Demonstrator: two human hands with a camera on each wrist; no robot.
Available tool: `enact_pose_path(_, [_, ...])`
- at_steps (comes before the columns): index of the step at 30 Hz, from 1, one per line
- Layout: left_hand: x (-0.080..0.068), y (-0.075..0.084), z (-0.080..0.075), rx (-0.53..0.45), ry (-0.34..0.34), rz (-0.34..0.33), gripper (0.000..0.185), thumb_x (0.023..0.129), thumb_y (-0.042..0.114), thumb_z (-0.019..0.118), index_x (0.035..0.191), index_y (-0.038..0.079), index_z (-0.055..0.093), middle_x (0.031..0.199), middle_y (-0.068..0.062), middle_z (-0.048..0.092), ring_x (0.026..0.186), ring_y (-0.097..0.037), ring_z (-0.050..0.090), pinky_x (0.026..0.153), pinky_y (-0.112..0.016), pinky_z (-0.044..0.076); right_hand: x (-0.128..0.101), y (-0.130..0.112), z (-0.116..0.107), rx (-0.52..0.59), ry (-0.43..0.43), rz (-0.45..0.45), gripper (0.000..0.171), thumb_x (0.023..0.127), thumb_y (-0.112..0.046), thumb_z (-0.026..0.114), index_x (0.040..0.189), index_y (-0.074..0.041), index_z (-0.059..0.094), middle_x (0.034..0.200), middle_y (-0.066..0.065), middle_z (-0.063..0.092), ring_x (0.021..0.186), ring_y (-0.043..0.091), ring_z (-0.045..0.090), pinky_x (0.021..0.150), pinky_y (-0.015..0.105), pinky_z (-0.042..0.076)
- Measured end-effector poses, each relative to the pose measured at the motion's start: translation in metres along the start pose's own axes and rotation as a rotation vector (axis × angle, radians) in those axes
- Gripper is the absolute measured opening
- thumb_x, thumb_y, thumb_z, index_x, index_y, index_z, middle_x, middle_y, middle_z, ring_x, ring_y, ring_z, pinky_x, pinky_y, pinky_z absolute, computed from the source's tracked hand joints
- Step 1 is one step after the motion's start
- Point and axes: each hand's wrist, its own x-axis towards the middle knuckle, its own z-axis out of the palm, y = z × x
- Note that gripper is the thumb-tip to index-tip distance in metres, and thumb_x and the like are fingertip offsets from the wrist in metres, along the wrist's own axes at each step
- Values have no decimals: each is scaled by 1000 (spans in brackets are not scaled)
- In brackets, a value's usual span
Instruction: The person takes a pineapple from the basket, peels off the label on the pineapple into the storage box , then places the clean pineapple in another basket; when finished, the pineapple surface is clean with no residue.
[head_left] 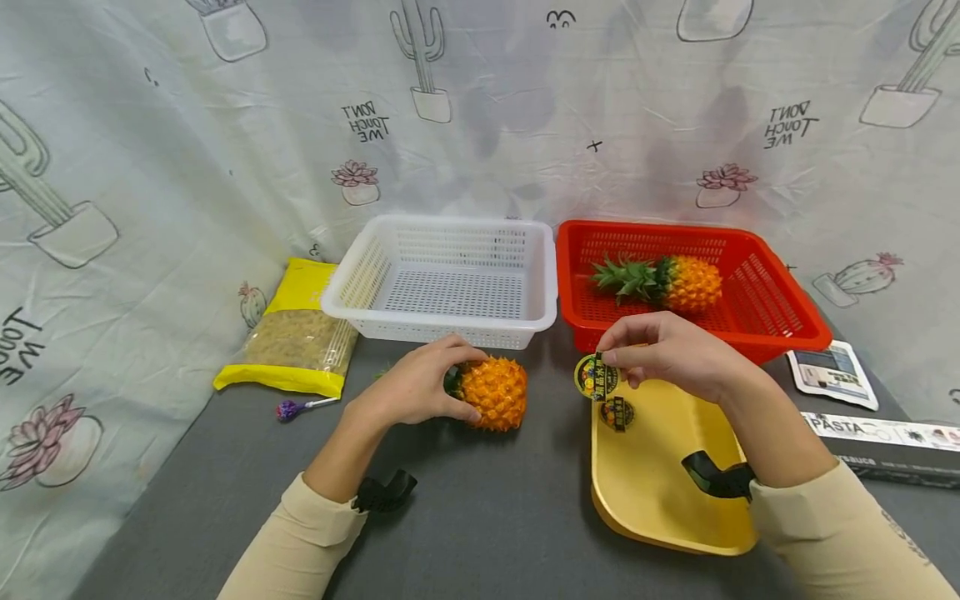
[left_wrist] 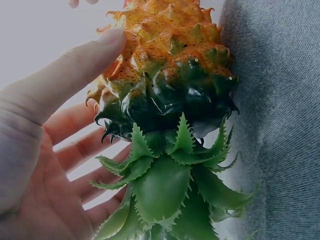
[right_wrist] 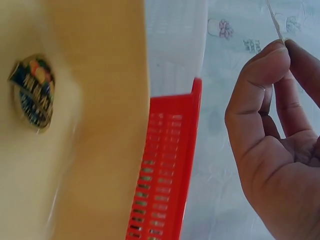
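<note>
1. Grey table (head_left: 487, 517) under a cactus-print sheet (head_left: 150, 167); near to far below.
2. Yellow tray (head_left: 660, 492) sits at the near right edge, with one round tag (head_left: 617, 413) already lying on its far end.
3. Your right hand (head_left: 675, 354) hovers over the tray's far end, thumb and forefinger pinching a second label (head_left: 596, 377). The right wrist view shows the pinch tips (right_wrist: 272, 55) closed tight and the other fingers loosely curled.
4. To do it well: keep the pinch at the label's edge and lower it flat, just beside the first tag, not on top.
5. Your left hand (head_left: 416, 387) is curled round the crown end of the pineapple (head_left: 493, 392), which lies on its side mid-table. The wrist view shows the thumb (left_wrist: 75, 75) on the rind and the leaves (left_wrist: 170, 190) against the palm. Hold it steady so it doesn't roll.
6. Far edge: empty white basket (head_left: 450, 279) left, red basket (head_left: 750, 283) right holding another pineapple (head_left: 667, 283).
7. Pasta bag (head_left: 296, 333) and lollipop (head_left: 288, 409) far left; boxes at the right edge.
</note>
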Motion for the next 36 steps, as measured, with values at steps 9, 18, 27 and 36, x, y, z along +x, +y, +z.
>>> enact_pose_path(9, [-1,-1,1,4,8,-5,74,76,38,91,141,18,63,134,1,60,119,-21,60,104,-47,49,-12,15,-16,8,1,59,27,98,-20,71,114,1,66,96,9,65,80,23,62,77,35,58])
enact_pose_path(18, [-1,0,0,6,1,-7,75,76,39,91,142,18,62,134,0,60,121,-23,60,104,-48,49,-22,35,-32,-11,-20,113,27,101,-21,67,115,1,63,93,8,65,85,25,63,77,36,58])
enact_pose_path(27, [-1,-1,0,2,2,2,74,77,39,90,142,17,62,134,-1,60,119,-22,60,103,-48,50,-20,50,-35,-210,-58,154,22,98,-12,65,115,3,62,94,13,63,86,27,62,73,39,59])
enact_pose_path(36, [-1,-1,-1,-7,2,3,74,77,38,90,142,17,62,134,-1,60,119,-22,60,104,-48,50,-14,54,-31,-324,-59,192,21,95,-5,65,115,2,67,84,4,62,71,20,58,65,34,55])
